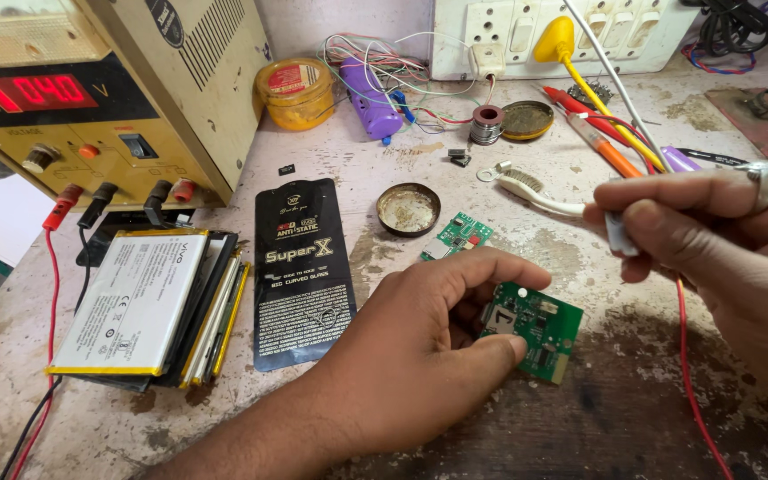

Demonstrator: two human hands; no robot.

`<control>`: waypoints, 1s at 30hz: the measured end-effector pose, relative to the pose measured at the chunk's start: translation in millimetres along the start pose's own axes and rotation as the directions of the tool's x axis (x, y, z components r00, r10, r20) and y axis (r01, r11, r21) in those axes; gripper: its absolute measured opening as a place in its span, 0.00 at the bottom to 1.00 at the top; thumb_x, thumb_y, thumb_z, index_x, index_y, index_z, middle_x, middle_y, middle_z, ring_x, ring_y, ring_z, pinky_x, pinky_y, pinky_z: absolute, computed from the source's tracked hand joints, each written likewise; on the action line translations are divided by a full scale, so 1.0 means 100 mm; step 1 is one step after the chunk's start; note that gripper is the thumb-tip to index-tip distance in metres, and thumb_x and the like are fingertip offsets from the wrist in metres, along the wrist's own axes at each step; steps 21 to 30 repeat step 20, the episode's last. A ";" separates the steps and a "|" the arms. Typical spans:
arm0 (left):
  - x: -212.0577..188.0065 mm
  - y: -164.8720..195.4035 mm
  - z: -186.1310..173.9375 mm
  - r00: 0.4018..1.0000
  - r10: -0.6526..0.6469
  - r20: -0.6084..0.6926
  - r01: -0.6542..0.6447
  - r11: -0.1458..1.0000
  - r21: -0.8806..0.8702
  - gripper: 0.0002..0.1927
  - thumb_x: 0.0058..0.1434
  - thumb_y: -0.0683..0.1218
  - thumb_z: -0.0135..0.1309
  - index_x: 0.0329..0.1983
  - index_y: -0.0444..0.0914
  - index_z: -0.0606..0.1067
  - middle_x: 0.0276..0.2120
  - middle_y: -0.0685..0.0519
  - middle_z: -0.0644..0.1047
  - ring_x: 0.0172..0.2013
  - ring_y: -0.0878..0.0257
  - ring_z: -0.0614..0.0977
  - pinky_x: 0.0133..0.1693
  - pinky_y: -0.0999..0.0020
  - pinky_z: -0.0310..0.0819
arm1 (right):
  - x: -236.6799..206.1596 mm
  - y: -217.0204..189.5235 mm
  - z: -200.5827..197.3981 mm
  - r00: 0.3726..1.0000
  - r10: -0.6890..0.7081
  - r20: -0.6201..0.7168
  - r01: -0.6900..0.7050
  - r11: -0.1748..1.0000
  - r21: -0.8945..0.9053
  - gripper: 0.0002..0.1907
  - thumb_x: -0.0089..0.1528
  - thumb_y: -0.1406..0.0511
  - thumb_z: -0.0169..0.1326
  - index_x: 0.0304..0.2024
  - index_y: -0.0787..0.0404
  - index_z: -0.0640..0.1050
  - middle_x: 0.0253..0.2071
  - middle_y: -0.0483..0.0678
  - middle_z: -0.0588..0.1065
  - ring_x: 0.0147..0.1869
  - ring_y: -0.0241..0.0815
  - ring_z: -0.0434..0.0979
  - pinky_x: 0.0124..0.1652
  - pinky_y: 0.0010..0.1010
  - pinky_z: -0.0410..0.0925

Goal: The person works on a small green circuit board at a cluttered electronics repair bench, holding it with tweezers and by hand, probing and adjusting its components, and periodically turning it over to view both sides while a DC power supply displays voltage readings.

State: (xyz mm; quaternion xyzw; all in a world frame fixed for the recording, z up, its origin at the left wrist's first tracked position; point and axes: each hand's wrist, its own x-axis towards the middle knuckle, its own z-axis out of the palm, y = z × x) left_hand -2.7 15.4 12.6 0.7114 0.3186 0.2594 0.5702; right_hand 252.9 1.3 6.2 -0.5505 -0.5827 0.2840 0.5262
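Under my left hand (420, 342), on the stained surface (615, 418), lies the green circuit board (540, 331): thumb and forefinger clamped on its left edge, the rest of it sticking out to the right, flat on the surface. My right hand (713, 240) hangs up and right of it, closed around a thin metal tool (620, 98) with a white grip; its tip I cannot see. Risks as I judge them: a light pinch lets the board skid; the red wire (691, 373) beside it could snag. A smaller green board (457, 235) and an open tin (408, 209) sit beyond, the battery stack (140, 307) well left.
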 end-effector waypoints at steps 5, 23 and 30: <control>-0.01 0.05 0.00 0.991 -0.105 -0.081 0.113 0.987 0.112 0.23 0.55 0.41 0.54 0.56 0.42 0.76 0.29 0.60 0.78 0.23 0.74 0.71 0.25 0.76 0.67 | -0.02 0.07 -0.02 0.999 -0.037 0.038 0.041 0.991 -0.125 0.18 0.62 0.73 0.54 0.54 0.66 0.81 0.51 0.57 0.83 0.51 0.42 0.84 0.53 0.34 0.76; 0.00 0.05 -0.03 0.990 -0.002 -0.139 0.016 0.995 0.097 0.25 0.53 0.41 0.46 0.56 0.40 0.78 0.27 0.58 0.79 0.25 0.74 0.75 0.29 0.75 0.73 | -0.17 0.10 -0.01 0.985 0.055 0.165 -0.020 0.977 -0.212 0.16 0.60 0.72 0.64 0.51 0.61 0.83 0.37 0.52 0.84 0.40 0.39 0.84 0.40 0.32 0.81; 0.00 0.05 -0.03 0.990 -0.002 -0.139 0.016 0.995 0.097 0.25 0.53 0.41 0.46 0.56 0.40 0.78 0.27 0.58 0.79 0.25 0.74 0.75 0.29 0.75 0.73 | -0.17 0.10 -0.01 0.985 0.055 0.165 -0.020 0.977 -0.212 0.16 0.60 0.72 0.64 0.51 0.61 0.83 0.37 0.52 0.84 0.40 0.39 0.84 0.40 0.32 0.81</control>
